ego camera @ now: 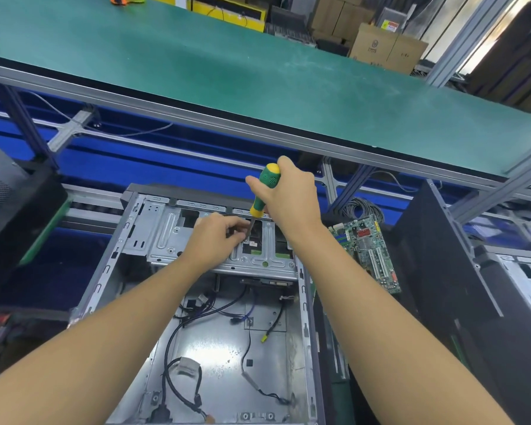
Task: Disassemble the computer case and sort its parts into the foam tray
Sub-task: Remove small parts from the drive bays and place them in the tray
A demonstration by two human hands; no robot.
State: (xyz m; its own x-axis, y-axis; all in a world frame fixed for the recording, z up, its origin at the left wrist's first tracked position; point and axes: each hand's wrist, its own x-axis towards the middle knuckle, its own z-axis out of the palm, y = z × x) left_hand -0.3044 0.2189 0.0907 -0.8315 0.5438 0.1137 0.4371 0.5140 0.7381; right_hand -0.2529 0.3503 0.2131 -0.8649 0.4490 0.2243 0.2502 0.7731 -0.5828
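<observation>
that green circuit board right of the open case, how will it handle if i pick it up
The circuit board is a thin flat panel, so it probably stays stiff and feels light for its size. Its face is crowded with slots and small parts, so it is likely fragile; holding the edges seems safer.

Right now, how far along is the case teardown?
Done: the open grey metal computer case has its side off, and a green motherboard lies outside it on the right. In hand: the right hand grips a green-and-yellow screwdriver, tip at the silver drive cage, while the left hand pinches its shaft. Left: the cage and loose black cables sit inside; no foam tray in view.
</observation>
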